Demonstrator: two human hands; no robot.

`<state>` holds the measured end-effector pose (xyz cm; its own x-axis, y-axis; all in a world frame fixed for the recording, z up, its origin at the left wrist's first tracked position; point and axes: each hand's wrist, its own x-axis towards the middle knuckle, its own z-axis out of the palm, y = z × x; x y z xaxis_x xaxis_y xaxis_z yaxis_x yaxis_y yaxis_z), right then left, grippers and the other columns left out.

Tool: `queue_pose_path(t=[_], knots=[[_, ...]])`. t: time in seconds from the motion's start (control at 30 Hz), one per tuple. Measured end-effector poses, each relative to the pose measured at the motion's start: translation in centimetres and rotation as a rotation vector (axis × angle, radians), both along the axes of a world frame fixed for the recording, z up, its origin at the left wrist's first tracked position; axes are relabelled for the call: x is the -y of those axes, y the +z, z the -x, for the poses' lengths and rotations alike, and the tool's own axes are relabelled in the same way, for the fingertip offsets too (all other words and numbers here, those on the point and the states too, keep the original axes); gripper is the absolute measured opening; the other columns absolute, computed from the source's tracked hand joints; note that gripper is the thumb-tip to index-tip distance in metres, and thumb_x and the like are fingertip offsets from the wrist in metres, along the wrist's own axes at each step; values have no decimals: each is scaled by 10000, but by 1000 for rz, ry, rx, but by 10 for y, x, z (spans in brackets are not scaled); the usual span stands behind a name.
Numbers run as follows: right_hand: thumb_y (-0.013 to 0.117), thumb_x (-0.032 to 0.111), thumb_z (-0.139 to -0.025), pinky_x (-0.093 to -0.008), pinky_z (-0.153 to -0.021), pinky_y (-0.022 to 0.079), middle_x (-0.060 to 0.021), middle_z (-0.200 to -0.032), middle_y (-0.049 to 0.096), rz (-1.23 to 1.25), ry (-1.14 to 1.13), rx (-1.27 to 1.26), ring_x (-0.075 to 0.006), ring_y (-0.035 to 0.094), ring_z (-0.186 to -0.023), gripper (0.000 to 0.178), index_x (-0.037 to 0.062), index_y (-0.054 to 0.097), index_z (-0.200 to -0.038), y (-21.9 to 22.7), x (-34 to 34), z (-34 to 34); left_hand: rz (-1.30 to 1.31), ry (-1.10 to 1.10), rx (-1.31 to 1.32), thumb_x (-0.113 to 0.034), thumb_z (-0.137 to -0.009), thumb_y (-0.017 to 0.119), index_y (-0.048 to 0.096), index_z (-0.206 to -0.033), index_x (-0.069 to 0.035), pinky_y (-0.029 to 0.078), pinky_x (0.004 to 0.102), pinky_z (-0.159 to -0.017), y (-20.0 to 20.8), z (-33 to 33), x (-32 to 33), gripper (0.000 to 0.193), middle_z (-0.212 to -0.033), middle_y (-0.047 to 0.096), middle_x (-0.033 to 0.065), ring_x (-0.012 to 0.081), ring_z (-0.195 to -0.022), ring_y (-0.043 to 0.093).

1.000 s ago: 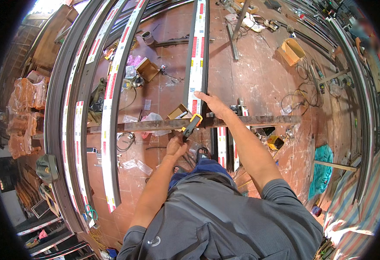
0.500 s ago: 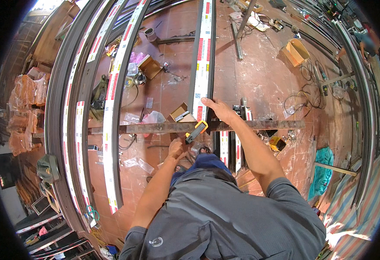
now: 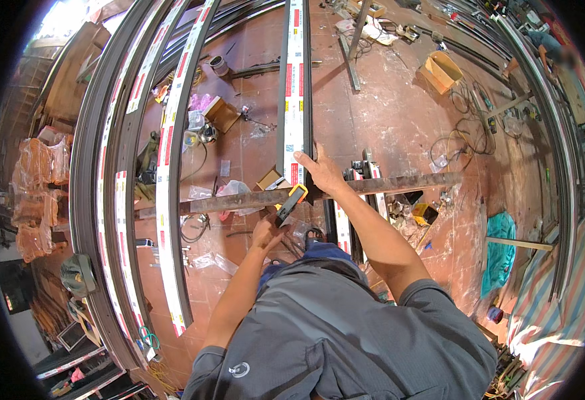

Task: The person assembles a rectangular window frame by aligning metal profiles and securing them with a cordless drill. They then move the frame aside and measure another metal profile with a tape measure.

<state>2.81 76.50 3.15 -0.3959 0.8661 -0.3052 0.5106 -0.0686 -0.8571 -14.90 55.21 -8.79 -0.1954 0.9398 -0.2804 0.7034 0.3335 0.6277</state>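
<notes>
My left hand (image 3: 266, 231) is closed around the lower end of a grey hand tool with a yellow-orange loop-shaped head (image 3: 292, 204); I cannot make out its exact kind. The tool's head is at the near end of a long dark metal profile (image 3: 294, 120) covered with white and red printed film. My right hand (image 3: 320, 172) grips this profile near the same end, thumb on top, the other fingers over its right side and partly hidden. The profile rests across a rusty crossbar (image 3: 239, 200) and runs away from me.
More film-covered profiles (image 3: 168, 193) lie lengthwise on my left. Below on the tiled floor are an open cardboard box (image 3: 441, 72), coiled cables (image 3: 462, 143), plastic bags and a teal bag (image 3: 499, 257). Another person (image 3: 546, 47) is at the far right.
The view has shifted slightly, so the profile and both hands appear a little further left. My right hand keeps its grip on the profile, and my left still holds the tool.
</notes>
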Motion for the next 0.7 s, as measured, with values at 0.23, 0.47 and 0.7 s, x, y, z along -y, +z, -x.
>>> queue_pose_path(t=[0.23, 0.47, 0.7], knots=[[506, 726, -979, -498, -1122, 440, -398, -1403, 583, -60, 8, 58, -494, 578, -1338, 1070, -43, 205, -1658, -9, 4, 3, -14, 67, -124, -425, -890, 783, 742, -1159, -102, 573, 523, -798, 11, -12, 20, 423, -976, 754, 239, 432, -936, 728], [481, 737, -985, -486, -1136, 431, -425, -1406, 561, -13, 68, 90, -527, 563, -1337, 1094, -55, 151, -1665, -9, 3, 1, 10, 135, 48, -467, -918, 752, 742, -1191, -140, 565, 542, -792, -2, -20, 6, 426, -949, 761, 226, 453, -922, 724], [507, 723, -985, -494, -1079, 477, -439, -1350, 586, -56, 102, 13, -523, 605, -1286, 1118, -84, 122, -1655, -20, -2, 3, 94, 240, 62, -480, -917, 753, 755, -1202, -145, 552, 524, -874, 9, -52, -5, 439, -1025, 766, 208, 441, -1045, 714]])
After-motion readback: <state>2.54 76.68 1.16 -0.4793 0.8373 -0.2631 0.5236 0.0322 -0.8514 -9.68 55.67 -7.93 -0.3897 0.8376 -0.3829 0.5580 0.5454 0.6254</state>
